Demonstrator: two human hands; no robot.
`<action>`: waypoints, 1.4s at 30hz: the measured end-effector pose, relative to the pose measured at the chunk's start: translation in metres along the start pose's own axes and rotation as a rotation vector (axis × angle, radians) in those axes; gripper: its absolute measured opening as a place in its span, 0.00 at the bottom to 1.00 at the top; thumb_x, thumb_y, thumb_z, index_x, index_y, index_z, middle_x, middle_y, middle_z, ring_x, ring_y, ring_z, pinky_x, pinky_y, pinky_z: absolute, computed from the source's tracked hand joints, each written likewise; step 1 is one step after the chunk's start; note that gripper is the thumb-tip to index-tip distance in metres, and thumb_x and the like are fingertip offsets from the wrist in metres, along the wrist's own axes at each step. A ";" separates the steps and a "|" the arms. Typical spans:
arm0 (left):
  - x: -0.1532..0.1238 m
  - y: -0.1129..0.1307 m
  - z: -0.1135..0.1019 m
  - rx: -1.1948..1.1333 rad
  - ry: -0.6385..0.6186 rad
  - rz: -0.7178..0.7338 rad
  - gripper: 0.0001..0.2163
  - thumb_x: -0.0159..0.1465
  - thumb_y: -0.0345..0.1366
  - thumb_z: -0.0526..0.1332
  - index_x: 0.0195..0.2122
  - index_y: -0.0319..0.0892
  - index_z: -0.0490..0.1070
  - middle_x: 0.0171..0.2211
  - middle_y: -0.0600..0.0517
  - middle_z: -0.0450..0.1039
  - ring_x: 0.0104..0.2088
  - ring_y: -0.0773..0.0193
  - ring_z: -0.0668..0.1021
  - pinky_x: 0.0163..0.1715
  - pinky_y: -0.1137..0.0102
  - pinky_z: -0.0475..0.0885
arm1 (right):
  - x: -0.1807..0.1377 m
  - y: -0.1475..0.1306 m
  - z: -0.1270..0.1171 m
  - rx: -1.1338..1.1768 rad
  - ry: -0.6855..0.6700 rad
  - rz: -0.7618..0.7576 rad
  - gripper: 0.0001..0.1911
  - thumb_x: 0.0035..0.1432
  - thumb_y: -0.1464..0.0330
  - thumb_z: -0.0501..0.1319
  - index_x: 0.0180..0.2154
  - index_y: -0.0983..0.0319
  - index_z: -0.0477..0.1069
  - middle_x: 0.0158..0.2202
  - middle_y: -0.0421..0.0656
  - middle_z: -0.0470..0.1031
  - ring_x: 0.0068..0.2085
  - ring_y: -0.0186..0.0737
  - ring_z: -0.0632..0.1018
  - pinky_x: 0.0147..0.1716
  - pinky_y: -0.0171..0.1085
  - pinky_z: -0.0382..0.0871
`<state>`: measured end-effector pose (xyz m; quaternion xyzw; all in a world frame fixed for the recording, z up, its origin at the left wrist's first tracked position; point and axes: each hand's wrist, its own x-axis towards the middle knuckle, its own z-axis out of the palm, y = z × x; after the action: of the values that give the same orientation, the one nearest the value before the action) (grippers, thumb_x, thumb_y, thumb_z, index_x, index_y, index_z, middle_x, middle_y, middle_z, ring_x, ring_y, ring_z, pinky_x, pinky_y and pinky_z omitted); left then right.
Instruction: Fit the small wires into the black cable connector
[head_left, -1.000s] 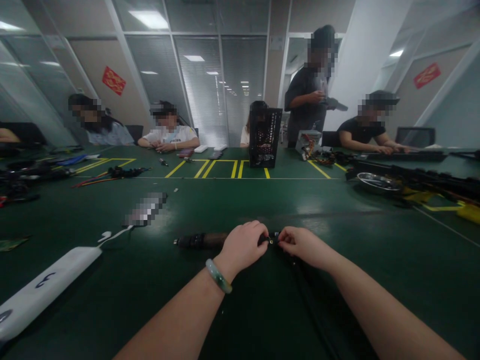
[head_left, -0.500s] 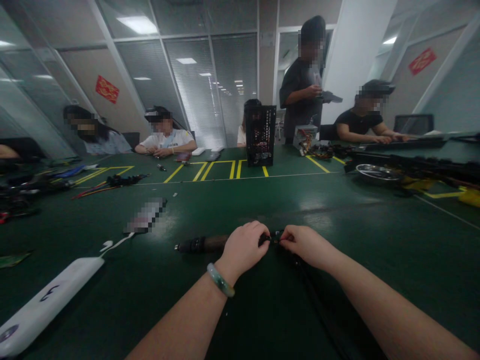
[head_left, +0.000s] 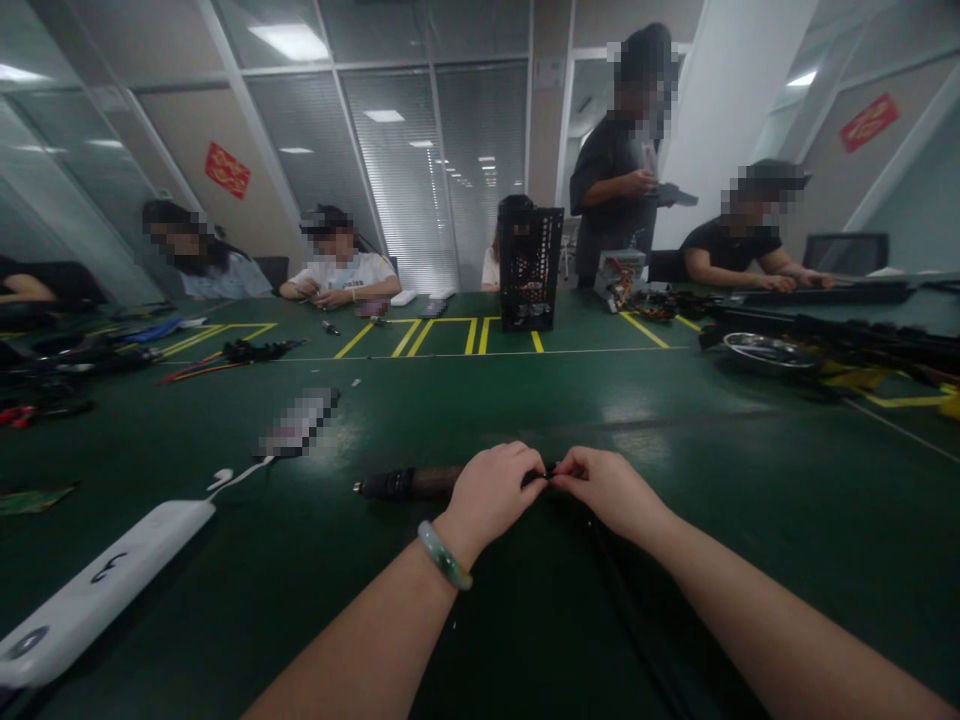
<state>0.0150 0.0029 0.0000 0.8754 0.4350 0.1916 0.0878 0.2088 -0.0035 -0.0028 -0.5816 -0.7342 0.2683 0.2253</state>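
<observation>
My left hand [head_left: 491, 490], with a green bangle on the wrist, is closed round the right end of a dark rod-shaped tool [head_left: 401, 483] that lies across the green table [head_left: 525, 400]. My right hand [head_left: 607, 488] pinches something tiny at the tool's tip, right against my left fingertips; what it holds is too small to name. A black cable [head_left: 622, 610] runs from under my right hand toward me.
A white power bank [head_left: 97, 590] with its cable lies at the left front. A black computer case [head_left: 531, 268] stands mid-table behind yellow floor-tape lines. A metal dish [head_left: 765, 352], cables and dark parts lie at the right. Several people sit or stand at the far side.
My two hands have drawn closer together at the tool's tip, and the small brass part seen between them earlier is now covered. The view shifted slightly.
</observation>
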 end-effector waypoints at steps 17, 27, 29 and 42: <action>-0.001 -0.001 0.004 0.026 0.042 0.041 0.03 0.61 0.36 0.62 0.36 0.46 0.70 0.37 0.55 0.72 0.39 0.60 0.72 0.39 0.66 0.66 | 0.003 0.007 0.000 0.079 -0.144 0.078 0.08 0.54 0.63 0.63 0.36 0.60 0.76 0.32 0.40 0.80 0.33 0.38 0.78 0.29 0.32 0.67; -0.001 -0.004 0.005 -0.003 0.064 0.040 0.06 0.61 0.37 0.63 0.39 0.47 0.70 0.38 0.55 0.72 0.40 0.60 0.72 0.40 0.66 0.66 | 0.001 0.004 0.000 0.097 -0.096 -0.015 0.07 0.56 0.64 0.61 0.32 0.60 0.76 0.29 0.38 0.78 0.31 0.37 0.77 0.28 0.32 0.65; -0.002 -0.004 0.005 -0.007 0.068 0.023 0.07 0.61 0.38 0.64 0.40 0.47 0.69 0.38 0.55 0.71 0.40 0.60 0.72 0.40 0.66 0.66 | 0.002 0.007 -0.001 0.110 -0.102 -0.036 0.07 0.55 0.64 0.61 0.32 0.60 0.75 0.29 0.38 0.78 0.31 0.37 0.77 0.28 0.32 0.65; -0.001 0.000 0.008 0.001 0.087 0.013 0.08 0.60 0.38 0.65 0.40 0.47 0.70 0.38 0.55 0.72 0.40 0.60 0.73 0.42 0.64 0.65 | 0.004 0.010 -0.002 0.141 -0.097 -0.037 0.06 0.55 0.65 0.62 0.31 0.60 0.75 0.28 0.38 0.77 0.30 0.36 0.75 0.28 0.32 0.64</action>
<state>0.0178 0.0024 -0.0077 0.8691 0.4328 0.2297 0.0671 0.2164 0.0025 -0.0081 -0.5369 -0.7343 0.3429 0.2346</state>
